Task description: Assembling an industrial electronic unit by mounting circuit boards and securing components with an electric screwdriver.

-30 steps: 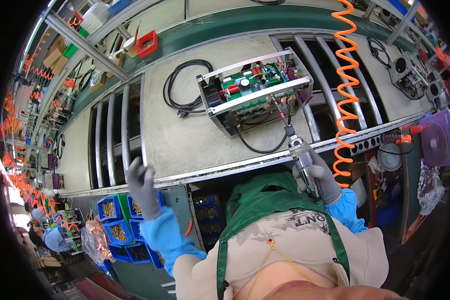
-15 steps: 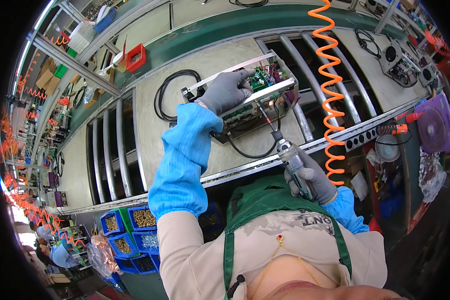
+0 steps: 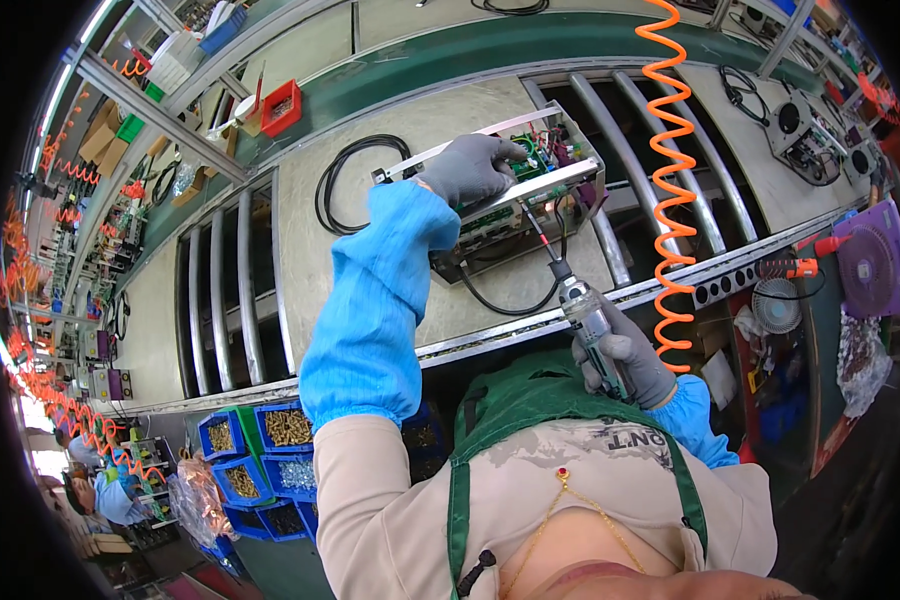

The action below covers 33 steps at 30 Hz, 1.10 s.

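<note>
An open metal electronics chassis [image 3: 560, 178] with a green circuit board and coloured wires rests on the workbench in front of me. My left hand [image 3: 467, 170], in a grey glove, grips its top frame, fingers bent over the rail beside the board. Low at the right, my right hand [image 3: 625, 355], also gloved, is wrapped round a power screwdriver [image 3: 588, 318]. The tool's long bit slants up to the chassis's near side; its tip is too small to tell whether it sits in a screw. A black cable [image 3: 500, 309] loops from the chassis toward the bench edge.
A coiled orange air hose [image 3: 670, 190] hangs right of the chassis, over metal rollers [image 3: 610, 240]. Another black cable [image 3: 322, 190] lies coiled at left. Blue bins [image 3: 288, 427] of small hardware stand below the bench. A red tray [image 3: 281, 108] sits behind; a purple fan [image 3: 870, 258] stands far right.
My view has shifted slightly. The left hand's fingers have drawn back a little from the board and bent more. The screwdriver stays at the chassis's near side.
</note>
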Each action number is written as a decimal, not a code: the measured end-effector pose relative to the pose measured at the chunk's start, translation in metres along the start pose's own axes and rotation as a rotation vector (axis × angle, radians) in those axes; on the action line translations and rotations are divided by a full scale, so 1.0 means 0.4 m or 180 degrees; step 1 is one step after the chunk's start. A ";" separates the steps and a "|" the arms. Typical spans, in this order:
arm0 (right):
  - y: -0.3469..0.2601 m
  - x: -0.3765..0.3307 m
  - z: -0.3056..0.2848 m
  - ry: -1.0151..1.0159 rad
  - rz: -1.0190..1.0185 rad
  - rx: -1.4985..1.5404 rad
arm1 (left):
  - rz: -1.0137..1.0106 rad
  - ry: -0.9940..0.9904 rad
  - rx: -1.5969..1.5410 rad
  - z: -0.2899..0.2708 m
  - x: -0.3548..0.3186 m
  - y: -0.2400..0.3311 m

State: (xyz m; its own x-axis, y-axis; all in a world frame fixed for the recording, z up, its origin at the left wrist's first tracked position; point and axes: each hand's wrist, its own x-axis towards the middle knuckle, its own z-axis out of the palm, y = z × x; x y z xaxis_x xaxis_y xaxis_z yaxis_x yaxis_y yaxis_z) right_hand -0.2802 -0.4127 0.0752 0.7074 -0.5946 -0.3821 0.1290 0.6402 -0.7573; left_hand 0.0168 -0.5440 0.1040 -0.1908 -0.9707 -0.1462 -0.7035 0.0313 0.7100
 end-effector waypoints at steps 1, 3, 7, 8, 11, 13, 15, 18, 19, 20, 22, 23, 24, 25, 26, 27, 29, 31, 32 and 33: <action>0.002 0.000 -0.001 -0.0014 0.0004 -0.0010 | 0.0103 0.0102 0.0130 0.002 -0.002 -0.001; 0.006 0.001 -0.007 -0.0012 -0.0022 0.0010 | 0.0107 0.0057 0.0020 0.002 0.001 -0.013; 0.010 0.001 -0.006 0.0006 -0.0009 0.0076 | 0.0124 0.0003 -0.0051 -0.003 -0.018 -0.002; 0.009 0.001 -0.005 0.0020 -0.0006 0.0073 | 0.0122 0.0024 0.0015 -0.006 -0.023 0.004; 0.012 0.001 -0.008 0.0014 -0.0026 0.0075 | 0.0200 -0.0045 -0.0088 -0.006 -0.031 -0.009; 0.012 0.001 -0.010 0.0012 -0.0060 0.0084 | 0.0333 -0.0105 -0.0112 -0.007 -0.039 -0.024; 0.007 0.002 -0.007 0.0000 -0.0003 -0.0039 | 0.0451 -0.0158 -0.0132 0.002 -0.059 -0.017; -0.006 -0.015 0.026 0.0339 -0.0071 -0.0237 | 0.0599 0.0312 0.0747 0.028 -0.091 0.019; 0.000 -0.014 0.022 0.0348 -0.0077 -0.0233 | 0.0609 0.0305 0.0747 0.030 -0.091 0.024; 0.006 -0.012 0.012 0.0245 -0.0118 0.0011 | 0.0556 0.0304 0.0721 0.031 -0.090 0.029; 0.008 -0.012 0.012 0.0148 -0.0164 0.0250 | 0.0513 0.0305 0.0691 0.033 -0.087 0.034; 0.007 -0.012 0.019 0.0230 -0.0134 0.0093 | 0.0482 0.0288 0.0668 0.034 -0.087 0.034; 0.007 -0.012 0.024 0.0312 -0.0103 -0.0063 | 0.0451 0.0271 0.0646 0.034 -0.087 0.033; 0.007 -0.012 0.025 0.0314 -0.0102 -0.0063 | 0.0452 0.0270 0.0644 0.037 -0.086 0.031; 0.007 -0.013 0.026 0.0347 -0.0107 -0.0112 | 0.0413 0.0290 0.0519 0.039 -0.086 0.027; 0.007 -0.013 0.027 0.0381 -0.0112 -0.0159 | 0.0374 0.0309 0.0394 0.041 -0.086 0.025; 0.015 -0.010 0.017 0.0343 -0.0131 -0.0227 | 0.0355 0.0357 0.0272 0.044 -0.093 0.027; 0.016 -0.009 0.020 0.0305 -0.0154 -0.0290 | 0.0337 0.0401 0.0155 0.044 -0.094 0.025; 0.009 -0.009 0.032 0.0381 -0.0121 -0.0333 | 0.0346 0.0428 0.0138 0.045 -0.094 0.023; 0.005 -0.009 0.038 0.0457 -0.0089 -0.0376 | 0.0356 0.0456 0.0122 0.046 -0.094 0.022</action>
State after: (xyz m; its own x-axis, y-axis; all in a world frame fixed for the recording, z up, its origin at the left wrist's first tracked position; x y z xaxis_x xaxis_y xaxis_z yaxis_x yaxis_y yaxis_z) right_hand -0.2720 -0.4019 0.0834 0.5972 -0.6800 -0.4253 0.0588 0.5660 -0.8223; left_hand 0.0052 -0.5029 0.1031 -0.1718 -0.9846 0.0336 -0.7095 0.1473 0.6892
